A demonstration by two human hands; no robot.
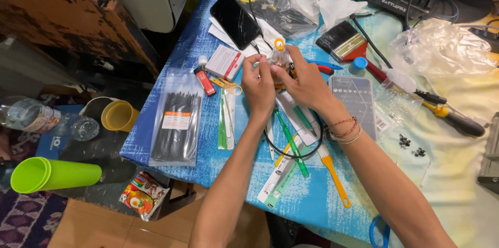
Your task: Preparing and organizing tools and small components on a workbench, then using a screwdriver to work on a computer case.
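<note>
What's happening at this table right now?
A person holds a small clear bottle with an orange cap in both hands, left hand and right hand, above a cluttered blue table. Around it lie a phone, a bag of black cable ties, a paintbrush and a screwdriver.

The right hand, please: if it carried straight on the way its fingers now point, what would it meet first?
The right hand points up-left across the table, its fingers on a small clear bottle. Straight on past that, it would probably meet the black phone first, though depth is hard to judge.
</note>
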